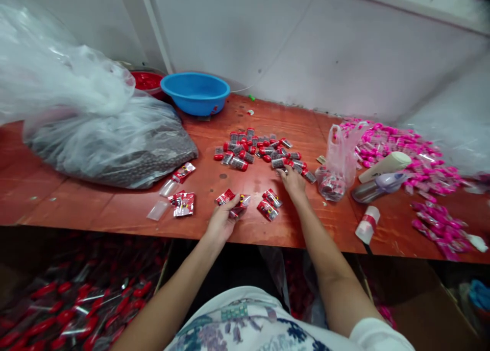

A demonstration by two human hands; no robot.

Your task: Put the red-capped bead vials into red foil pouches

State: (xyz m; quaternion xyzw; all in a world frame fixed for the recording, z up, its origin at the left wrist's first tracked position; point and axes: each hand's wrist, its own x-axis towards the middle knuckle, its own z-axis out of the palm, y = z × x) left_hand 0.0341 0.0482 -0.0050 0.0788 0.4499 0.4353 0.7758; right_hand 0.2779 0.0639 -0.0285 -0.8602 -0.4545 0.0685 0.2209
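Note:
My left hand (pixel 222 219) is closed on a small red printed packet (pixel 242 204), its thumb across the top, low over the table's front edge. Another red packet (pixel 225 196) lies just beyond the thumb. My right hand (pixel 294 185) reaches to the near side of a loose pile of small clear containers (pixel 239 149) with red ends and dark contents. Its fingers close on one of these containers (pixel 279 163); the fingertips are partly hidden. Between the hands lie more red packets (pixel 269 206). Further left are red packets (pixel 184 204) with clear empty sleeves (pixel 157 210).
A big clear bag (pixel 153 131) of dark beads fills the left, beside a blue basin (pixel 196 93). To the right stand a pink plastic bag (pixel 337 167), a bottle (pixel 375 187), a clear roll (pixel 368 226) and heaped pink items (pixel 413 162). Red-ended pieces (pixel 76 300) fill space below the table.

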